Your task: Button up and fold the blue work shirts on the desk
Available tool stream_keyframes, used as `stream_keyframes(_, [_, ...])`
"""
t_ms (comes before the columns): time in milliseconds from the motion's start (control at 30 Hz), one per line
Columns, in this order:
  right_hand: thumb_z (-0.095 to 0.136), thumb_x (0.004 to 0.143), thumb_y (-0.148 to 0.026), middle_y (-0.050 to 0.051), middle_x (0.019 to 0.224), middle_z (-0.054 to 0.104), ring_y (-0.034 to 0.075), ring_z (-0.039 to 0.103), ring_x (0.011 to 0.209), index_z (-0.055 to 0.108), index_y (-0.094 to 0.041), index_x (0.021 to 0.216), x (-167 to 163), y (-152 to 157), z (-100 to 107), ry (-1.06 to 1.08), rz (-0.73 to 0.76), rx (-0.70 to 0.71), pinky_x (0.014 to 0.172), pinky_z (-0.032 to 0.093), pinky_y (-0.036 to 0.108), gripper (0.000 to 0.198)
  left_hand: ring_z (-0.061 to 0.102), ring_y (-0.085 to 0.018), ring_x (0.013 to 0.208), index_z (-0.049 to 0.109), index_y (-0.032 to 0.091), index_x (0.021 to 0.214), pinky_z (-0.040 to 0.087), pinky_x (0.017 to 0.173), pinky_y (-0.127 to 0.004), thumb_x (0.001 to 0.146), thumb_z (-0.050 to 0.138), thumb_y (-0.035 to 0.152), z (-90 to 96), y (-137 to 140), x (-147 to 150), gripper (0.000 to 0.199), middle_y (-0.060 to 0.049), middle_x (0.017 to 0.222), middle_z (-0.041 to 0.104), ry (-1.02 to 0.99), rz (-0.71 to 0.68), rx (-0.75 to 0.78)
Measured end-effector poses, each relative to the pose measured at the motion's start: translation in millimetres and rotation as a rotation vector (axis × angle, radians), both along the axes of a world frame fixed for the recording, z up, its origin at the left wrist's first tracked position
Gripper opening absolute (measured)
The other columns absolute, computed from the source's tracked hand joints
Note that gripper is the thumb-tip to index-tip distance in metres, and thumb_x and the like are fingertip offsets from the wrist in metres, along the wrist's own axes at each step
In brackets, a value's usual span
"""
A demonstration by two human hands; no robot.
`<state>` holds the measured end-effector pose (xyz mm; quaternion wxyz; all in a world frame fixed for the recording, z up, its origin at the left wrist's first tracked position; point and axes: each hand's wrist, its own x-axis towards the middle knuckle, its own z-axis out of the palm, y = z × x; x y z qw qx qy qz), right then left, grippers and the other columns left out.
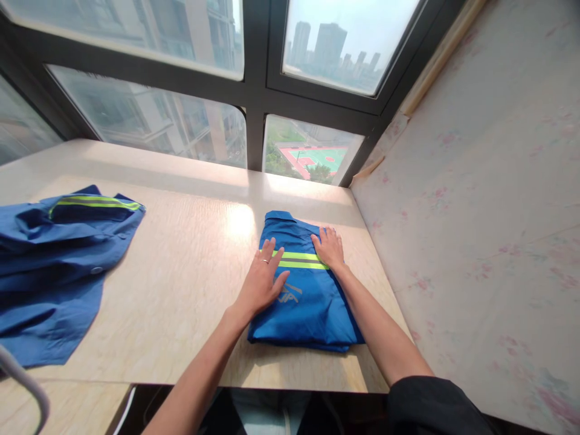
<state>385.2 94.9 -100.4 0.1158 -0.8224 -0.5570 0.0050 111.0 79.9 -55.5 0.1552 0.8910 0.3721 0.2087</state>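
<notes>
A folded blue work jacket [312, 308] lies on the pale marbled surface, with a yellow-green and grey reflective band across it and a grey printed logo partly under my hand. My left hand [265, 281] rests on its left side, fingers stretched out, a ring on one finger. Over the right edge, at the level of the band, my right hand [330, 246] lies flat with fingers spread. Neither hand grips the cloth.
Another blue garment [58, 260] with a reflective strip spreads loosely at the left. Dark-framed windows [256, 96] border the back, and a flowered wall [475, 211] stands close on the right. A grey curved tube [27, 383] shows at lower left, near the front edge.
</notes>
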Motion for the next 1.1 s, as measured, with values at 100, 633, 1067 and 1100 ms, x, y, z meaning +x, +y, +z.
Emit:
stream_keyframes(100, [0.027, 0.104, -0.048, 0.021, 0.157, 0.035, 0.033, 0.026, 0.148, 0.041, -0.008, 0.149, 1.5, -1.6, 2.1, -0.029, 0.02, -0.024, 0.118, 0.017, 0.056, 0.062, 0.021, -0.029, 0.151, 0.047, 0.019, 0.146, 0.026, 0.12, -0.055, 0.1, 0.042, 0.041, -0.1, -38.5, -8.6, 0.051, -0.012, 0.16, 0.034, 0.002, -0.204, 0.054])
stream_keyframes(633, [0.035, 0.102, -0.04, 0.012, 0.156, 0.041, 0.023, 0.031, 0.148, 0.04, -0.012, 0.151, 34.2, -36.9, 1.9, 0.077, 0.233, 0.041, 0.122, 0.019, 0.044, 0.057, 0.028, -0.031, 0.149, 0.039, 0.017, 0.151, 0.034, 0.117, -0.054, 0.1, 0.042, 0.046, -35.8, -70.5, -54.6, 0.059, -0.015, 0.16, 0.031, 0.114, -0.154, 0.04])
stream_keyframes(1067, [0.034, 0.103, -0.044, 0.019, 0.161, 0.026, 0.029, 0.023, 0.15, 0.031, -0.003, 0.153, 104.4, -69.8, 22.3, -0.073, 0.0, -0.184, 0.121, 0.018, 0.047, 0.065, 0.027, -0.035, 0.148, 0.043, 0.011, 0.148, 0.036, 0.115, -0.054, 0.097, 0.045, 0.048, -45.0, -86.3, 27.0, 0.063, -0.02, 0.158, 0.034, 0.081, -0.202, 0.102])
stream_keyframes(1100, [0.035, 0.102, -0.044, 0.021, 0.161, 0.025, 0.03, 0.022, 0.151, 0.03, -0.003, 0.153, 106.8, -72.3, 27.4, -0.067, -0.024, -0.19, 0.121, 0.019, 0.047, 0.066, 0.027, -0.035, 0.149, 0.043, 0.011, 0.148, 0.035, 0.115, -0.055, 0.097, 0.046, 0.048, -45.2, -88.3, 32.9, 0.063, -0.02, 0.158, 0.034, 0.085, -0.201, 0.103])
